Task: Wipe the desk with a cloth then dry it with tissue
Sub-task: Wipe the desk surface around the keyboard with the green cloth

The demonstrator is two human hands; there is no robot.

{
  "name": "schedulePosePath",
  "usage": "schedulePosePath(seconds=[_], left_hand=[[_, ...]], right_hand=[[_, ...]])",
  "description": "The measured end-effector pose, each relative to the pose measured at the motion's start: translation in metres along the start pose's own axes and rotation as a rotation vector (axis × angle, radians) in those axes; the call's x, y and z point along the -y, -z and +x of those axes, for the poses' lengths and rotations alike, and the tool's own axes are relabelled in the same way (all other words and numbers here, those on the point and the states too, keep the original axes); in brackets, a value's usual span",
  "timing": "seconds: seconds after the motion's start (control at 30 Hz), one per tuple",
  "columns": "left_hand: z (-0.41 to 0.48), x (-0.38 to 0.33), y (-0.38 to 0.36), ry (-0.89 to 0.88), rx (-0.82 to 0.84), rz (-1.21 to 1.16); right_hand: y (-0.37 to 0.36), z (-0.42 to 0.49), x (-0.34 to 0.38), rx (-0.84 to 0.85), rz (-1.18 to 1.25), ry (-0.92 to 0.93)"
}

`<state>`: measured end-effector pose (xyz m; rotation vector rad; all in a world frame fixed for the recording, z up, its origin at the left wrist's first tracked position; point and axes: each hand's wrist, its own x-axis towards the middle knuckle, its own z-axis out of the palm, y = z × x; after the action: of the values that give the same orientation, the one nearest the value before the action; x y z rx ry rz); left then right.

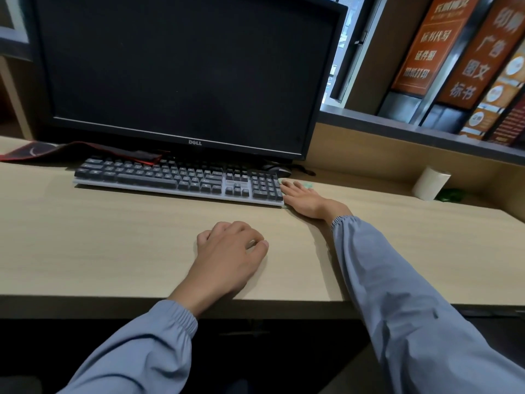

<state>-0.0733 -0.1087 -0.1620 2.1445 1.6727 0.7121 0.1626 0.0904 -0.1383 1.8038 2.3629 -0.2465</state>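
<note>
A light wooden desk [113, 237] fills the view. My right hand [302, 199] lies flat with straight fingers on a pale green cloth [308, 184], right beside the keyboard's right end; most of the cloth is hidden under the palm. My left hand [230, 251] rests on the bare desk near the front edge, fingers loosely curled and holding nothing. A white roll of tissue [430, 183] stands at the back right against the desk's low wall.
A dark keyboard [176, 177] sits in front of a black monitor [181, 72]. A black mouse [279, 169] lies behind the keyboard's right end. A red and black mat [34, 150] lies at the back left. A green wrapper [451, 195] lies beside the tissue roll.
</note>
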Motion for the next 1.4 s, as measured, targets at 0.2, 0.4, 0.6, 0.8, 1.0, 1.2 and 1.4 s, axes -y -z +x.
schedulePosePath(seconds=[0.2, 0.4, 0.6, 0.8, 1.0, 1.2, 1.4], left_hand=[[-0.001, 0.003, -0.001, -0.007, -0.005, -0.002], [-0.003, 0.003, -0.001, -0.013, -0.003, -0.001], [-0.005, 0.004, -0.001, -0.019, -0.001, 0.001], [-0.006, 0.004, -0.002, -0.032, -0.002, 0.03], [-0.006, 0.005, -0.004, -0.018, -0.022, 0.064], [-0.008, 0.0, -0.004, -0.04, -0.025, 0.14], [-0.008, 0.0, -0.004, -0.054, -0.025, 0.153]], right_hand=[[-0.005, -0.028, 0.002, 0.017, -0.001, 0.03], [-0.017, -0.07, 0.007, 0.03, 0.011, 0.046], [-0.031, -0.127, 0.019, 0.024, 0.037, 0.075], [-0.048, -0.179, 0.036, 0.0, 0.045, 0.077], [-0.062, -0.218, 0.043, -0.066, 0.079, 0.079], [-0.067, -0.25, 0.021, -0.113, 0.133, 0.051], [-0.065, -0.269, -0.026, -0.098, 0.139, -0.083]])
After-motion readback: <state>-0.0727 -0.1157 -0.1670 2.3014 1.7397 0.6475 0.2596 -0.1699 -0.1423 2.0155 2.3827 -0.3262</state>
